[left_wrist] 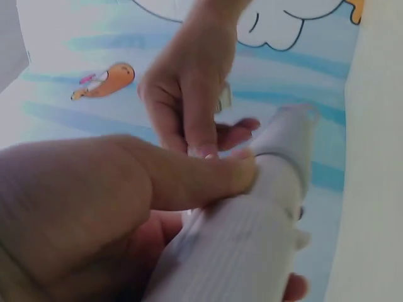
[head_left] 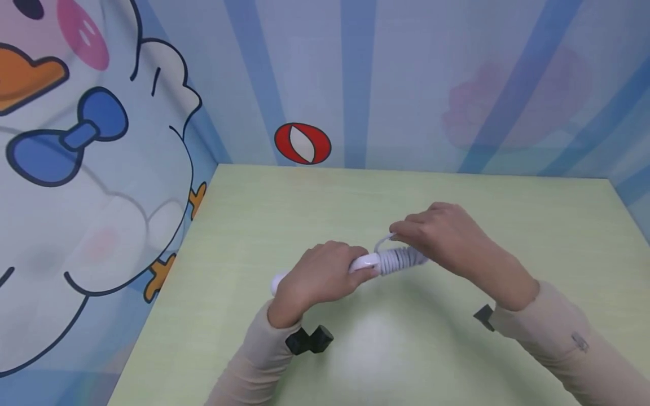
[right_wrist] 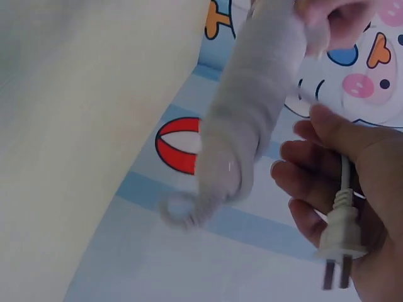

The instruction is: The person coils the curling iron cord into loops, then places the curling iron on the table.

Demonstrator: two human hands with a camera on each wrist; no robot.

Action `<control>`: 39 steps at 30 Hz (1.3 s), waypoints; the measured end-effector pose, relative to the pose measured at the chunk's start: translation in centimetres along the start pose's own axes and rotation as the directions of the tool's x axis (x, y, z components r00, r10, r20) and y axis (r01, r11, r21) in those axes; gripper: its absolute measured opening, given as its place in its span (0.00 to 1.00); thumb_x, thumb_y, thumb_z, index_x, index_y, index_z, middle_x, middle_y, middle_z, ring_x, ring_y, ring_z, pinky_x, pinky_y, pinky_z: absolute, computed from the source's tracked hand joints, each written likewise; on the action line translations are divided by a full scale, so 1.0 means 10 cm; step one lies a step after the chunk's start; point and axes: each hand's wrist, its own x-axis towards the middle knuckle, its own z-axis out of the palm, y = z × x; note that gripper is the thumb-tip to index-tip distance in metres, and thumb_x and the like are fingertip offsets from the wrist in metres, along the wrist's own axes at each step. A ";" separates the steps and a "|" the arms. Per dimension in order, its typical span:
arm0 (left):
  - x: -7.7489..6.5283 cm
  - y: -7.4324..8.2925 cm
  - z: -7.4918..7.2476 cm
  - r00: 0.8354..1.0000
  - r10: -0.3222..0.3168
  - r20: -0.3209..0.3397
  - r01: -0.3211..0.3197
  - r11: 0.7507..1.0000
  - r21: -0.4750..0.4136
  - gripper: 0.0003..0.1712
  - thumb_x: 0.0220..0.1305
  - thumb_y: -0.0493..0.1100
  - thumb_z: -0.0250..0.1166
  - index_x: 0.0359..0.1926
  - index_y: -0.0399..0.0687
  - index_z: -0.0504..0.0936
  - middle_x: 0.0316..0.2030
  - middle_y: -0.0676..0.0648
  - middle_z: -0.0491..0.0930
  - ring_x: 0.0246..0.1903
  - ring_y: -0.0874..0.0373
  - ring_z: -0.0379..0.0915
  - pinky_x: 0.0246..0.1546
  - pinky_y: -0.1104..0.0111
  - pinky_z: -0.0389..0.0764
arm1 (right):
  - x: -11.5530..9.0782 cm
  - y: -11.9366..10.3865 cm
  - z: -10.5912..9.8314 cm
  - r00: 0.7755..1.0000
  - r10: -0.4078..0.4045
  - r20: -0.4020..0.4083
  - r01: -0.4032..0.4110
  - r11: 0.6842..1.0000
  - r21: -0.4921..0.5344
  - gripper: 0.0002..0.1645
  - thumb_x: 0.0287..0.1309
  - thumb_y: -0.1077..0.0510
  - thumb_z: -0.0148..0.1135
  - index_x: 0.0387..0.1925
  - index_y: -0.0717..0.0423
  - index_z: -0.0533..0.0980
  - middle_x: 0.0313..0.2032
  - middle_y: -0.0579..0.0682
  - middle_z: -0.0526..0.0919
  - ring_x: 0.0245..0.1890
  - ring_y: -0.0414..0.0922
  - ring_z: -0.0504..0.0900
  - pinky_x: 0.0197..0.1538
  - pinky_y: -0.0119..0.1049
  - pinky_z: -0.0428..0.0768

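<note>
My left hand (head_left: 325,272) grips the middle of a white wand-shaped electric appliance, which looks like a curling iron (head_left: 364,262). It is held tilted above the table, its right end higher. White power cord (head_left: 401,259) is wound in close coils round the right end. My right hand (head_left: 447,237) pinches the cord's free length just above those coils. In the right wrist view the two-pin plug (right_wrist: 341,234) hangs against the right palm, and a small loop (right_wrist: 177,212) sticks out at the appliance's end. Blurred in the left wrist view, the left thumb (left_wrist: 208,179) presses on the white body.
A pale green-yellow table (head_left: 228,208) lies under both hands. Behind it rises a blue striped wall (head_left: 406,84) with a red and white ball picture (head_left: 303,144). To the left is a panel with a large cartoon duck (head_left: 137,169). Both wrists carry small black mounts.
</note>
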 end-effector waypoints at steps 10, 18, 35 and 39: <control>0.22 -0.17 0.10 0.974 -0.136 -0.181 0.113 0.985 -0.131 0.16 0.67 0.58 0.57 0.41 0.53 0.79 0.20 0.53 0.70 0.18 0.60 0.64 0.18 0.69 0.64 | 0.02 -0.29 0.13 0.969 0.231 0.086 -0.236 0.971 0.050 0.10 0.59 0.57 0.64 0.42 0.55 0.81 0.23 0.46 0.84 0.15 0.38 0.72 0.24 0.35 0.72; 0.28 -0.35 0.03 0.976 -0.153 -0.152 0.095 0.938 -0.334 0.18 0.67 0.59 0.57 0.48 0.53 0.79 0.24 0.50 0.71 0.21 0.58 0.65 0.21 0.68 0.66 | -0.17 -0.43 0.34 0.932 0.341 0.120 -0.359 0.910 0.207 0.12 0.63 0.59 0.58 0.47 0.58 0.79 0.25 0.42 0.81 0.19 0.33 0.67 0.27 0.31 0.71; 0.18 -0.37 -0.11 0.979 0.202 -0.009 -0.189 0.899 -0.394 0.14 0.67 0.55 0.59 0.49 0.59 0.79 0.35 0.56 0.79 0.33 0.60 0.74 0.35 0.67 0.76 | -0.47 -0.14 0.68 0.976 0.183 -0.121 -0.103 0.869 0.484 0.13 0.49 0.66 0.69 0.39 0.55 0.83 0.36 0.46 0.86 0.35 0.38 0.81 0.40 0.28 0.76; 0.17 -0.38 -0.11 0.955 0.296 0.021 -0.266 0.885 -0.381 0.14 0.66 0.53 0.60 0.50 0.58 0.79 0.35 0.57 0.79 0.33 0.62 0.73 0.35 0.69 0.76 | -0.49 -0.11 0.68 0.975 0.200 -0.099 -0.127 0.862 0.491 0.15 0.48 0.65 0.70 0.41 0.55 0.81 0.37 0.47 0.86 0.38 0.40 0.83 0.41 0.31 0.78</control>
